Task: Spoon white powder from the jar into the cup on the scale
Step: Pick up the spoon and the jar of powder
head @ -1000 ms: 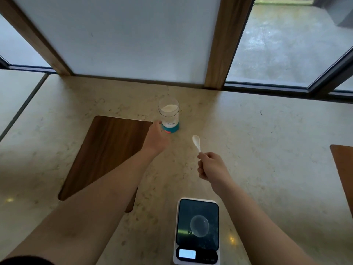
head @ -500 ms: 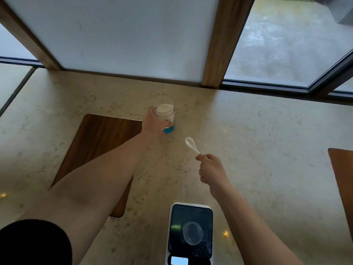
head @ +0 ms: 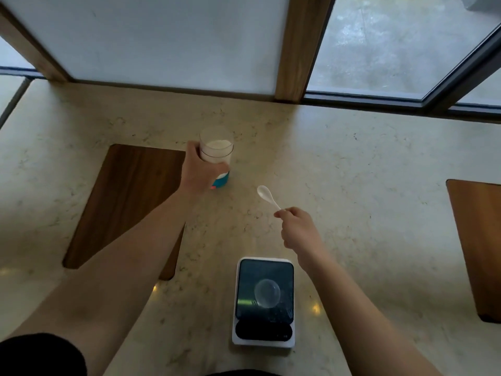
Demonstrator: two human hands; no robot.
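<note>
A clear jar (head: 217,151) with a teal base, open at the top, holds white powder and sits mid-counter. My left hand (head: 199,172) is wrapped around its left side. My right hand (head: 296,227) pinches the handle of a small white spoon (head: 267,196), its empty bowl pointing up-left in the air, to the right of the jar and apart from it. Near me lies a white scale (head: 264,302) with a dark glass top, and a small clear cup (head: 267,293) stands on it.
The pale stone counter (head: 352,185) carries a dark wooden board (head: 127,202) on the left, partly under my left forearm, and another wooden board (head: 479,245) at the right edge. Window frames and a wooden post (head: 301,47) line the far edge.
My left hand went from touching the jar's base to gripping its side. My right hand with the spoon stayed in about the same place. The scale's display has gone dark.
</note>
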